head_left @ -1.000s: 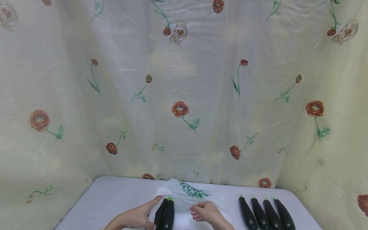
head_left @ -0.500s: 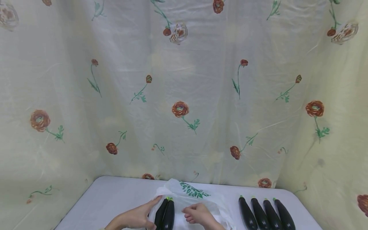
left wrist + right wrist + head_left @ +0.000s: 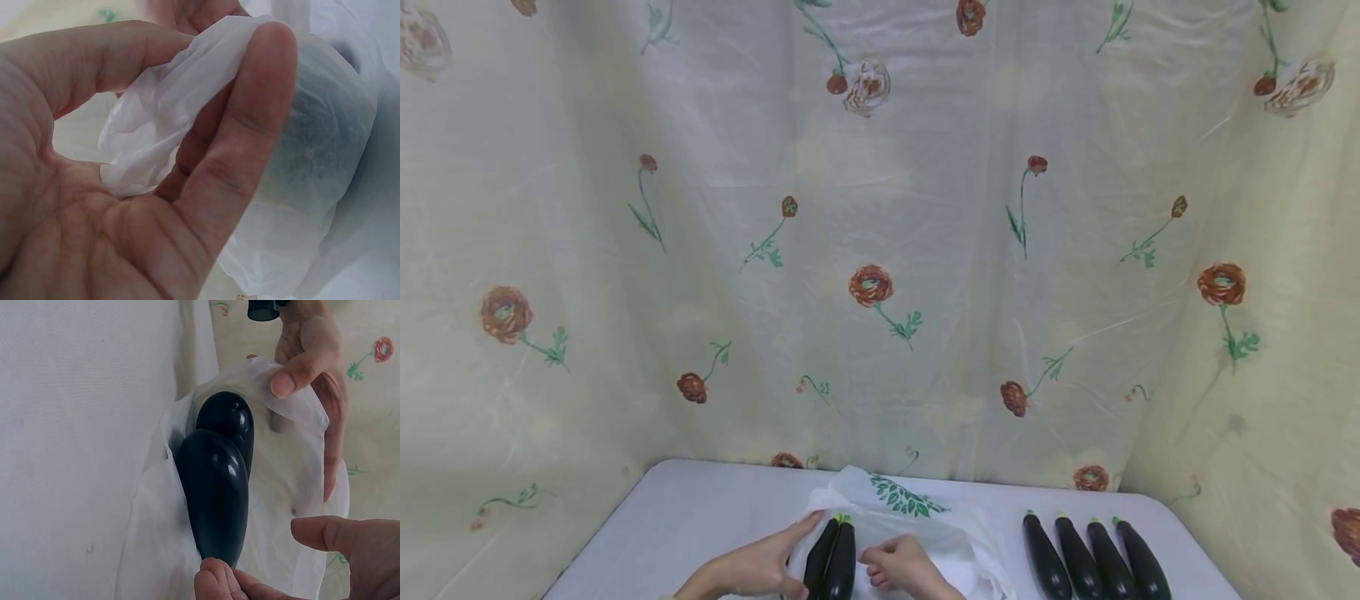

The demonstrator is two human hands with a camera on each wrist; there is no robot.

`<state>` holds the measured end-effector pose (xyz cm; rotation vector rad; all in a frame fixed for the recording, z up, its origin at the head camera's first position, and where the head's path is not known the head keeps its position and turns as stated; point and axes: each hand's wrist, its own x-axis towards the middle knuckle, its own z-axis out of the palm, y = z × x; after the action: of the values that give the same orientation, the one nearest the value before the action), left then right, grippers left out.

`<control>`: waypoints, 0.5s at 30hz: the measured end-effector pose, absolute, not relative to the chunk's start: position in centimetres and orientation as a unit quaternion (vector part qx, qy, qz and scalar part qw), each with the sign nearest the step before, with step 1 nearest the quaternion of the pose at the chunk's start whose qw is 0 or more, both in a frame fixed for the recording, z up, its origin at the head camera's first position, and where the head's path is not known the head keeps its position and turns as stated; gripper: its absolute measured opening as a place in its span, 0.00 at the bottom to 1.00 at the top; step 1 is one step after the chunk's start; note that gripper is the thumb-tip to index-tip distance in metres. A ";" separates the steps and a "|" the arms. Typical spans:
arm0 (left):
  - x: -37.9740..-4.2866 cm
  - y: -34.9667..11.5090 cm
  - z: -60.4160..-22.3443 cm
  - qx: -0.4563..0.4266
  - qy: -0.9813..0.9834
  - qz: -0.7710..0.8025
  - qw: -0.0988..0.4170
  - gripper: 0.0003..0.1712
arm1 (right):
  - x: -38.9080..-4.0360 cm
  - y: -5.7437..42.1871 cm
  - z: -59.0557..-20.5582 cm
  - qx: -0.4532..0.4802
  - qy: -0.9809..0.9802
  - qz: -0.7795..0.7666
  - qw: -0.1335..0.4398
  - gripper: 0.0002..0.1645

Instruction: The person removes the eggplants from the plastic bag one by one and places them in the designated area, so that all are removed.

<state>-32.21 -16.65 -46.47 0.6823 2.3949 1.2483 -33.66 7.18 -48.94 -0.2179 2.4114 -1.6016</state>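
In the head view, two glossy dark eggplants [image 3: 838,558] with green stem tips lie side by side in a thin white plastic bag [image 3: 902,521] with a green leaf print. My left hand [image 3: 748,567] holds the bag's left edge beside them; in the left wrist view, the plastic [image 3: 169,112] passes between thumb and fingers. My right hand [image 3: 906,567] is just right of the eggplants, over the bag, its fingers loosely bent. In the right wrist view, its fingertips [image 3: 215,581] overlap one eggplant's narrow end, and its thumb stands apart. Whether they touch it is unclear.
Several more eggplants [image 3: 1097,558] lie in a row on the right of the white table [image 3: 722,500]. A flower-printed curtain [image 3: 940,333] hangs behind and along both sides of the table.
My right hand has moved left across the bag, closer to the two eggplants. The bag's right side has shifted and shows more folds. The left hand stays where it was.
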 end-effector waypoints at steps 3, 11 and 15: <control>-32.2 -16.7 -46.5 0.244 0.846 0.439 0.179 0.58 | -33.6 6.7 -49.1 -0.075 0.829 -0.542 0.114 0.19; -32.4 -16.8 -46.6 0.243 0.842 0.443 0.190 0.58 | -33.9 5.3 -49.4 -0.030 0.848 -0.513 0.128 0.19; -32.3 -16.8 -46.6 0.241 0.838 0.450 0.193 0.58 | -34.0 4.8 -49.6 -0.018 0.848 -0.513 0.129 0.18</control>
<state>-32.32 -16.80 -46.60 0.6758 2.3517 1.2612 -34.02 4.82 -49.60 -0.0521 2.4660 -1.4910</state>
